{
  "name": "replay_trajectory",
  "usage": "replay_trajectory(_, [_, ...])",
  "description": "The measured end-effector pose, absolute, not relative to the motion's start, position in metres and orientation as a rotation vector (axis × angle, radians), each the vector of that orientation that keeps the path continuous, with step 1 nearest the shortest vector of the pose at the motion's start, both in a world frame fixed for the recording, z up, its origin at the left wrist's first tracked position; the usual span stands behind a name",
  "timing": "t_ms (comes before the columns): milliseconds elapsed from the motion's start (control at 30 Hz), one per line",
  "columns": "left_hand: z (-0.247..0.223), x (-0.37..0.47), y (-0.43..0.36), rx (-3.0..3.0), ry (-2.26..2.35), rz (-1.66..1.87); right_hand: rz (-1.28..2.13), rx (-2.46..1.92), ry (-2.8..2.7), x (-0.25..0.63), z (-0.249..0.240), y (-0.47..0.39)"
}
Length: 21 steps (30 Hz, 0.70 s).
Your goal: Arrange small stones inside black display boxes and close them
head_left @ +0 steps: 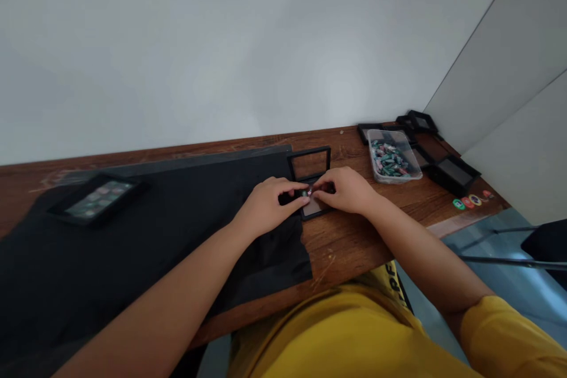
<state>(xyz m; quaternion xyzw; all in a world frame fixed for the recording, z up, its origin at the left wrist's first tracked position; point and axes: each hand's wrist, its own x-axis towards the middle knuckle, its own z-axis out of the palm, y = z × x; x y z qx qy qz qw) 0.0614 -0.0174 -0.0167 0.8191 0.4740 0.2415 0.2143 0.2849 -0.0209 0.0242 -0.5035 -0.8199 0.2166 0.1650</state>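
Note:
In front of me a small black hinged case [315,212] lies open, its clear-windowed lid [310,164] standing up at the back. My left hand [270,204] reaches over the case from the left, thumb and forefinger closed on a small green and pink piece [306,192]. From the right, my right hand [345,188] meets it, its thumb and fingertips pinched at the same piece. The fingers partly cover this piece, and its exact kind is too small to tell. Both hands are low over the base of the case.
A clear plastic tub [416,173] of small green and pink pieces stands right of my hands. Black cases [454,173] lie around it, with several round stickers [475,200] nearby. At left, a filled black case [95,199] rests on a black sheet [186,236]. A wall backs the table.

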Motion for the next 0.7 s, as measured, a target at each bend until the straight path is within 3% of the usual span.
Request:
replay_trajectory(333, [-0.0185, 0.0623, -0.0178, 2.263, 1.311, 0.702, 0.565, -1.286, -2.355, 0.2887, 0.0152, -0.0163])
replay_trajectory(700, [-0.0140, 0.0668, -0.0220, 2.289, 1.326, 0.666, 0.747, -1.406, -2.251, 0.2877, 0.0181, -0.0176])
